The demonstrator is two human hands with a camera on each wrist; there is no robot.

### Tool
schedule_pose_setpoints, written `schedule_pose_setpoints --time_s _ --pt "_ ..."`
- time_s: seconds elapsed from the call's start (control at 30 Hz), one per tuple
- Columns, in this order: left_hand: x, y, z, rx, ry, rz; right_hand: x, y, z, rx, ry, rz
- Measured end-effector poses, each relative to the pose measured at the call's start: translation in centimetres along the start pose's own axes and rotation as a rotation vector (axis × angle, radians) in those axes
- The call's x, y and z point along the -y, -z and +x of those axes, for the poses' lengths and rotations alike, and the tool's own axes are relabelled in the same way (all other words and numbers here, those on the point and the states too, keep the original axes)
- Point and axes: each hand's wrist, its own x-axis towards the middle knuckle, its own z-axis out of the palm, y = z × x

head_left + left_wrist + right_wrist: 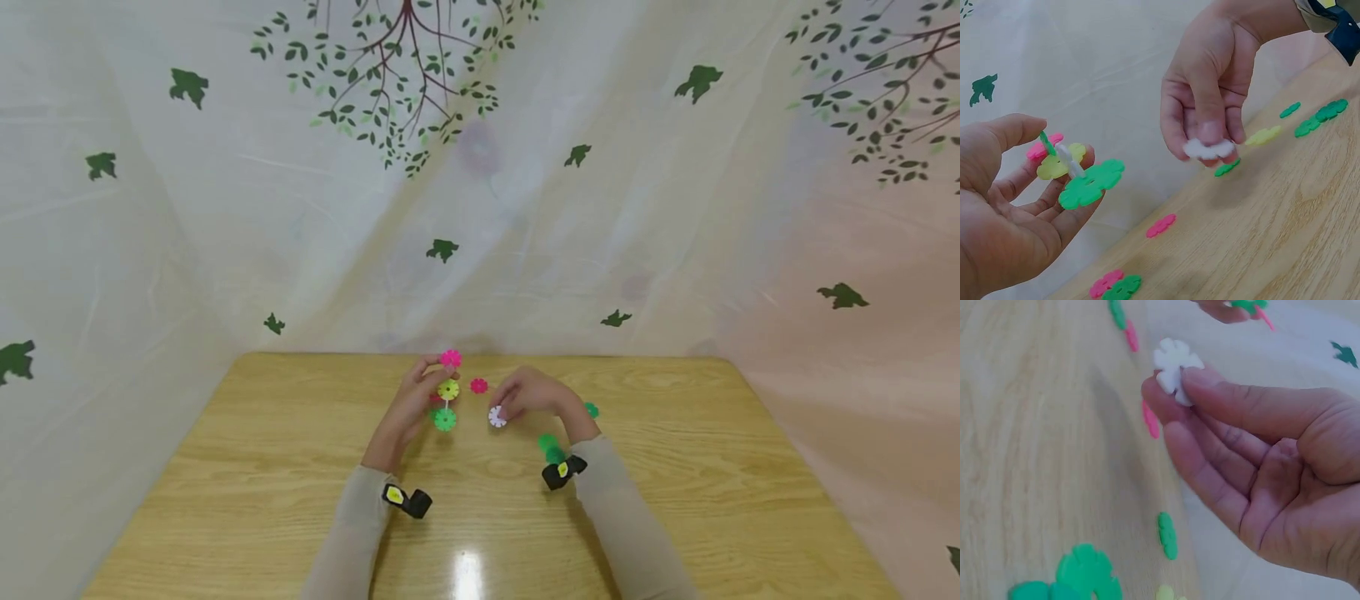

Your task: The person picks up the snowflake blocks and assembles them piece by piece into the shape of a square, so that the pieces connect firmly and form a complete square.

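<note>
My left hand (pixel 408 404) holds up a joined string of plastic flower-shaped discs, pinched near its top end. In it I see a pink disc (pixel 451 358), a yellow disc (pixel 448 390) and a green disc (pixel 446 419). The left wrist view also shows a small green disc (pixel 1048 144) edge-on by the thumb and a white disc (pixel 1070 160) linking the yellow and the larger green one. To the right, my right hand (pixel 534 390) pinches a loose white disc (pixel 1170 359) between thumb and fingers, above the table and apart from the string.
On the wooden table (pixel 262 483) lie a pink disc (pixel 1161 226) between the hands and a pink-and-green pair (pixel 1121 288) below the left hand. Several green discs (pixel 548 443) and a yellow disc (pixel 1263 135) lie around the right arm. A leaf-printed cloth (pixel 337 267) hangs behind.
</note>
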Motion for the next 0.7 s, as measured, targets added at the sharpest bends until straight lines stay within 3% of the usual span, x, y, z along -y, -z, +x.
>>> schedule_pose_setpoints --time_s 0.17,0.43,0.57,0.7 --pt "0.1 -0.1 -0.1 0.030 0.003 -0.015 -0.7 0.5 -0.3 -0.134 0.053 0.161" --pt "0.4 -0.4 0.0 0.052 0.002 -0.030 -0.4 -0.7 0.3 -0.346 0.268 0.441" --pt "0.6 -0.6 0.1 0.059 0.008 -0.014 -0.1 -1.5 0.7 -0.419 0.360 0.485" --pt "0.6 -0.8 0.0 0.058 0.011 -0.008 0.1 -1.8 0.8 -0.484 0.403 0.464"
